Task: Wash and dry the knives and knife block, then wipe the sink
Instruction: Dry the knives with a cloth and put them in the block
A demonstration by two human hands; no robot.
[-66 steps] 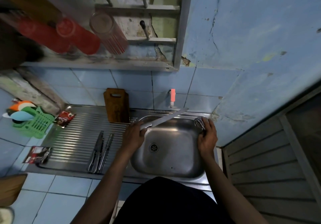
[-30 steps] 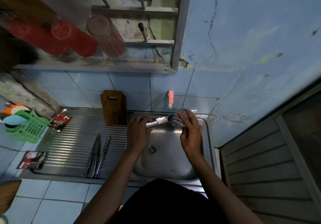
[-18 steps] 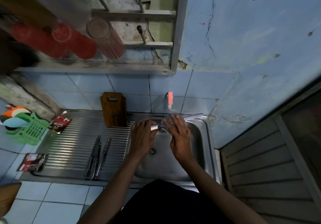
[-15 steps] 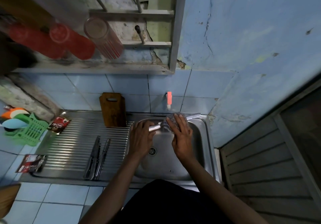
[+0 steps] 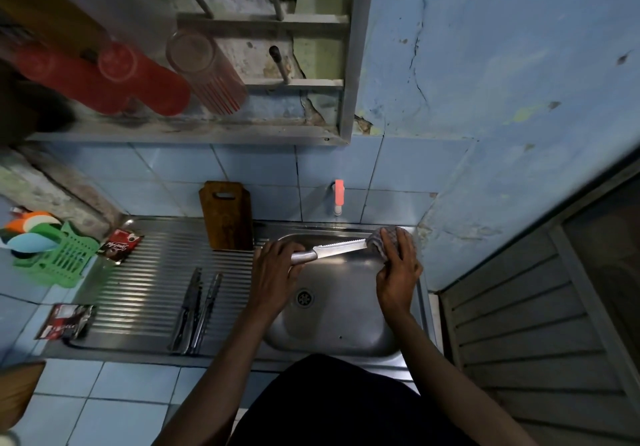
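Serrated steel knife [image 5: 332, 251] with metal handle held level over the sink [image 5: 341, 310] basin, tip toward the sink's far right corner. Left hand [image 5: 275, 271] grip wrapped round handle; right hand [image 5: 398, 265] grip pinches grey cloth [image 5: 378, 243] at the blade tip.

Sink basin [image 5: 341, 328]: right end of table. Drainboard [image 5: 138, 283]: left of basin. On drainboard: knives [image 5: 195, 307] lying side by side near basin; sachet [image 5: 119, 242] at back left; knife block [image 5: 227, 215] at back, against wall. Basket [image 5: 52, 260]: left of drainboard. Tap [image 5: 338, 196]: on wall behind basin. Shelf [image 5: 187, 130]: above, carrying cups [image 5: 145, 82].
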